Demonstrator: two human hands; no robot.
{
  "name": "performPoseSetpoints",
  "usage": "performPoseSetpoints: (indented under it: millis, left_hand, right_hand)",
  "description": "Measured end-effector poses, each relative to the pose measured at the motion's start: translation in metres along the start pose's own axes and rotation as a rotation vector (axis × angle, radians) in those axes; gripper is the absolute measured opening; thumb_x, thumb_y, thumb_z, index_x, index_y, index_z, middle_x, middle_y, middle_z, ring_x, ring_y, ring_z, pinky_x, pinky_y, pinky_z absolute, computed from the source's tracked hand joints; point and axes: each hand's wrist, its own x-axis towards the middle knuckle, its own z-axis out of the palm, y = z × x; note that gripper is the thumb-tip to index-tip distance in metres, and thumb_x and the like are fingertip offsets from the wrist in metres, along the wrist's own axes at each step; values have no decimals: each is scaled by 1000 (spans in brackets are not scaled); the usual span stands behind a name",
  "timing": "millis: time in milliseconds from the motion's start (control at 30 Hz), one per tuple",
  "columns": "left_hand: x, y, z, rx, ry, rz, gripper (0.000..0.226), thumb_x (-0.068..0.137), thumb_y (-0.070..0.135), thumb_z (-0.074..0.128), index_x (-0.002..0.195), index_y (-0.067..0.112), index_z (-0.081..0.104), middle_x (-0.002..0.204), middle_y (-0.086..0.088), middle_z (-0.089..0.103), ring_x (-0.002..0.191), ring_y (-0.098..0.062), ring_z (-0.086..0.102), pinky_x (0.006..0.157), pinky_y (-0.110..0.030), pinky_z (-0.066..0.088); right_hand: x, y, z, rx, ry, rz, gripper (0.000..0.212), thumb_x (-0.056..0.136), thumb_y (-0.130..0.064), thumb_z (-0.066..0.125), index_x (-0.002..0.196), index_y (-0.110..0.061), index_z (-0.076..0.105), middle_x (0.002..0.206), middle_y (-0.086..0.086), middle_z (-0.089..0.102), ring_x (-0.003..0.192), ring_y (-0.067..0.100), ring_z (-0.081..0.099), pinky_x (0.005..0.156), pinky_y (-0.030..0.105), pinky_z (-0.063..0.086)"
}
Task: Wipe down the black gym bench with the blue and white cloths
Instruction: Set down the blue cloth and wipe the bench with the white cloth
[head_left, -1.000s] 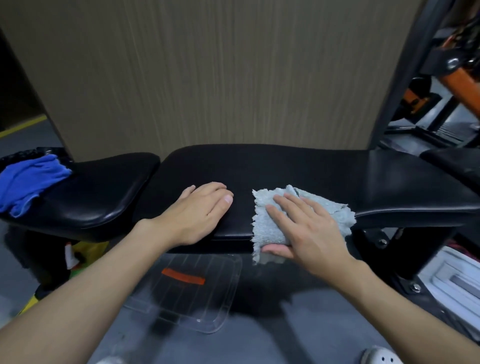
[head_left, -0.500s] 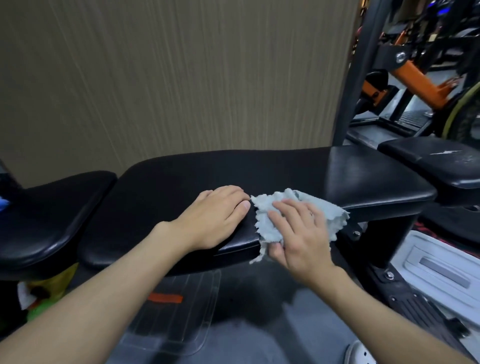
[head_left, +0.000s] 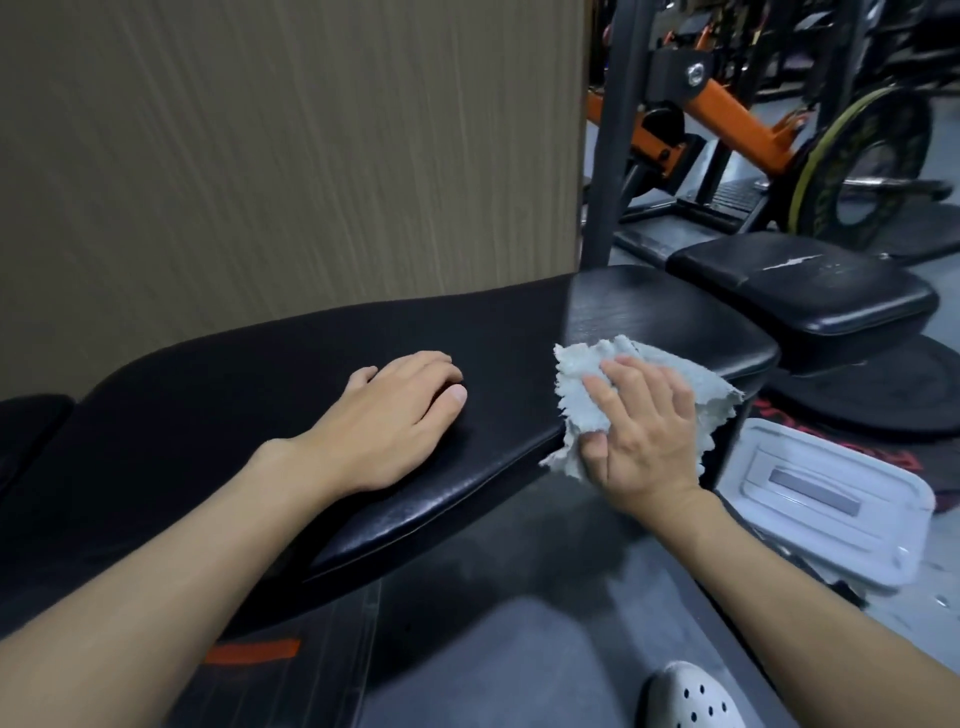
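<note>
At the black bench (head_left: 260, 415) edge, white cloth (head_left: 582, 395) under right hand (head_left: 644, 436), fingers straight, left hand (head_left: 395, 421) flat, empty.

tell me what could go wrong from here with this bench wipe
1. The white cloth is held under the straight fingers of the right hand and partly hangs over the near edge of the black gym bench, close to its end. A stroke toward that end might drag it off onto the floor.
2. The left hand rests on the pad, so that patch may go unwiped.
</note>
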Motion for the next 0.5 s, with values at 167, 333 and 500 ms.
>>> performPoseSetpoints:
  millis: [167,333,500]
  left_hand:
    - [26,23,9,-33,2,81,41,102,44,24,133,33,48,144,19,38,139,-1,25,116,-47,17]
    - [36,27,22,-14,79,82,38,99,49,28,128,36,49,130,20,44,127,-6,35,111,-45,20]
    - [49,24,21,47,66,80,40,90,59,24,115,41,49,110,18,43,110,-11,38,103,-44,28]
  right_hand:
    - [6,45,-21,-32,-99,274,44,87,-28,36,110,-5,66,112,17,61,112,38,55,97,50,35]
    - [18,82,-34,9,-289,526,52,92,-34,30,119,-4,63,124,18,53,119,40,47,104,48,33]
    - [38,84,-49,122,-513,708,52,96,-43,40,139,-14,47,151,13,32,136,38,26,110,44,26]
